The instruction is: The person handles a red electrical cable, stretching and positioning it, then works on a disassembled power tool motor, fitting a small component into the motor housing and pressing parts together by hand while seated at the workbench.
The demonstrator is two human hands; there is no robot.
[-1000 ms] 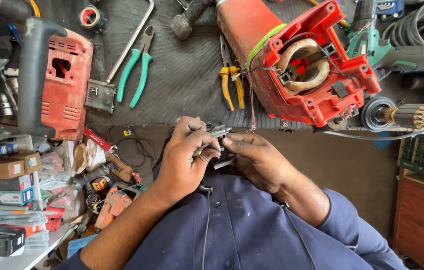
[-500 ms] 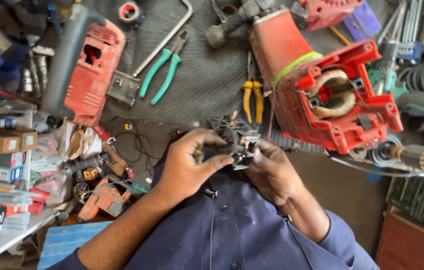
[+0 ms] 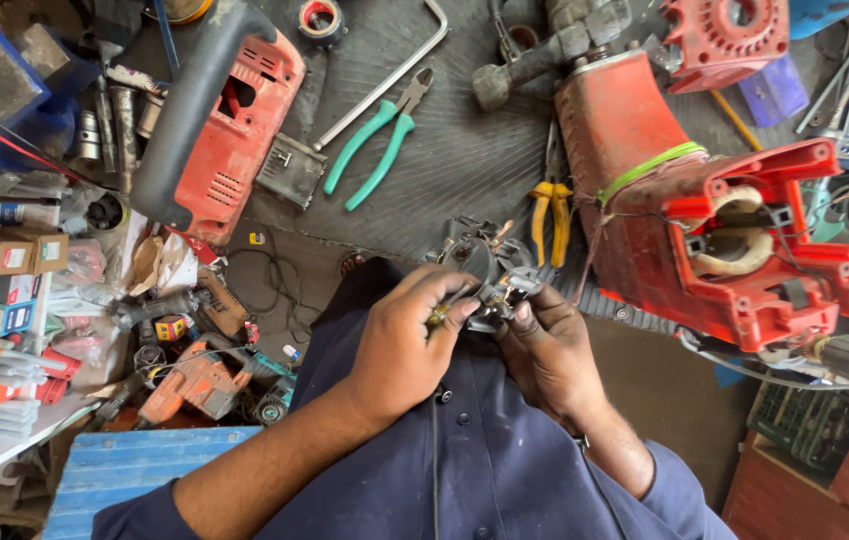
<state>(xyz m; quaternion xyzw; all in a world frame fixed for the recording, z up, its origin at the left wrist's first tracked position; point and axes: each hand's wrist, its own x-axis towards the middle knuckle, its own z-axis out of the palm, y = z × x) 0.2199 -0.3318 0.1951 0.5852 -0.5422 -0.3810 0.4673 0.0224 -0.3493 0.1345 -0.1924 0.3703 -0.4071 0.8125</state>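
Switch part [image 3: 490,275], small, dark and wired, sits between our hands above the lap, just below the mat's [image 3: 465,150] edge. Our left hand [image 3: 407,340] pinches it, fingers closed; our right hand [image 3: 545,345] grips its other side. We judge we are mid-fitting; next calls for steady fingertip work on the tiny terminals.

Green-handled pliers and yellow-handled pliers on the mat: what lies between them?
In the head view, only bare ribbed dark mat separates the green-handled pliers from the yellow-handled pliers; nothing rests there.
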